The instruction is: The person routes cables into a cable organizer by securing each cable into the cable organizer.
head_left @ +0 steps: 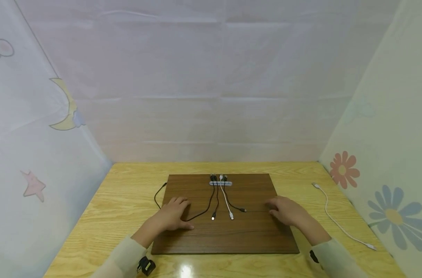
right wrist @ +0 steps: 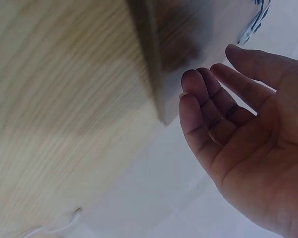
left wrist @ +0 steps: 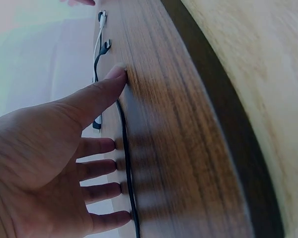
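A brown wooden board lies on the table, with a pale cable holder near its far edge. Black cables and one white cable run from the holder towards me. My left hand rests on the board's left part, fingers spread and fingertips touching the wood. A long black cable passes beneath this hand and comes out beyond the board's left edge. Over the board's right edge, my right hand holds nothing. Its fingers are loosely bent in the right wrist view.
On the yellow wood-grain table, a separate white cable stretches along the right side. A small black object is by the left sleeve. Patterned sheets hang behind and at both sides.
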`<state>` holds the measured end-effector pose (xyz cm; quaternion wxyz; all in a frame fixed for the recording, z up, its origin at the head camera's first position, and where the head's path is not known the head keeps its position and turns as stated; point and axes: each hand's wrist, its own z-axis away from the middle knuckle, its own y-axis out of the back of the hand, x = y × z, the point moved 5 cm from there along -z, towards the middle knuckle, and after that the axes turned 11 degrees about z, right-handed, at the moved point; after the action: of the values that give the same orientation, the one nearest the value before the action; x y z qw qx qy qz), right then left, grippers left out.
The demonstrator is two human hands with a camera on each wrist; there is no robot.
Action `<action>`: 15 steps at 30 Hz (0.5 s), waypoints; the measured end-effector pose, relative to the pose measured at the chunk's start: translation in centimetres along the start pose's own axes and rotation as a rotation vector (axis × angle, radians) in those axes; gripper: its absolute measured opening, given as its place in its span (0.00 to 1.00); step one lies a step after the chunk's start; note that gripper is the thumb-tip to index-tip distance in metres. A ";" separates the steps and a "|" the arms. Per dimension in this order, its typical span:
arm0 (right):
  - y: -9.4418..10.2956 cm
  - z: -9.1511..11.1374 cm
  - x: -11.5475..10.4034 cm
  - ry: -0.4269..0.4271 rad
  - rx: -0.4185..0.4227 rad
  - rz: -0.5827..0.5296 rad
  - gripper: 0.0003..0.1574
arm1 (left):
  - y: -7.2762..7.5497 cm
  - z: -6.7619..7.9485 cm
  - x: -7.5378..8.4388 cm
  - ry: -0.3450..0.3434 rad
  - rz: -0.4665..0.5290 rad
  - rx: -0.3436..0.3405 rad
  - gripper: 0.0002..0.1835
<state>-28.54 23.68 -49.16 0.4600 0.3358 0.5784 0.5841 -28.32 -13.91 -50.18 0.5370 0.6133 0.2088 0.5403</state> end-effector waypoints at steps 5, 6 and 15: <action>0.1 0.7 2.1 -0.044 -0.007 -0.021 0.21 | 0.1 0.4 0.1 -0.018 0.010 0.000 0.50; 0.1 0.8 2.6 -0.052 -0.012 -0.026 0.21 | 0.1 0.5 0.1 -0.023 0.012 0.001 0.50; 0.9 2.9 6.6 -0.092 -0.012 -0.071 0.25 | 0.1 1.3 0.0 -0.043 0.033 -0.001 0.50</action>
<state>-28.34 30.92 -48.93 0.5085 0.3389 0.5646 0.5548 -27.20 -14.47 -49.91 0.5327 0.6278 0.1868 0.5359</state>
